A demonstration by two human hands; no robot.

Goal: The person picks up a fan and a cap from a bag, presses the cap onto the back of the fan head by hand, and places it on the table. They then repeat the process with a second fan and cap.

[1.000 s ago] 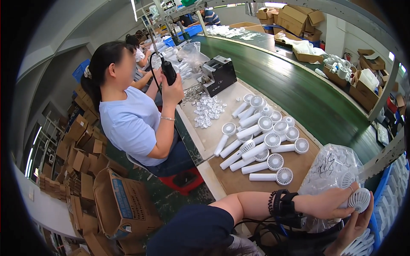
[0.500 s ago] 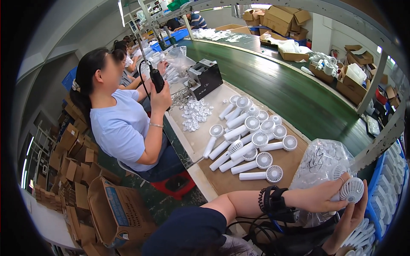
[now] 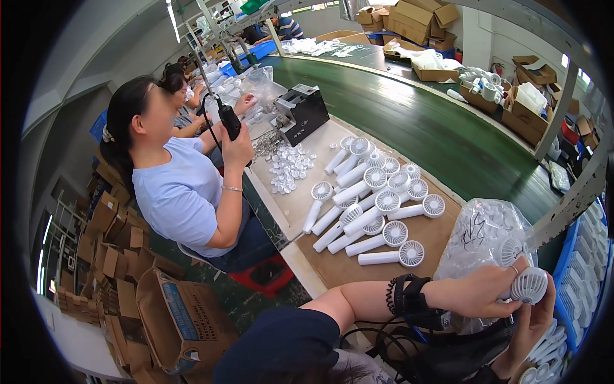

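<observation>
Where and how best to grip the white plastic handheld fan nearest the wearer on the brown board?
Probably mid-handle: that fan lies flat, its straight handle pointing left, clear of the round slotted head. Come from the near side, where bare brown board shows; other white fans crowd the far side.

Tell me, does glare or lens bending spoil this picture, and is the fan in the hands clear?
Head view: a pale sheen washes over part of the green belt, whose edges bow; small glints fleck the clear plastic bag; the corners go black. Head view: the white fan shows its grille slats, though the left hand partly covers it.
</observation>
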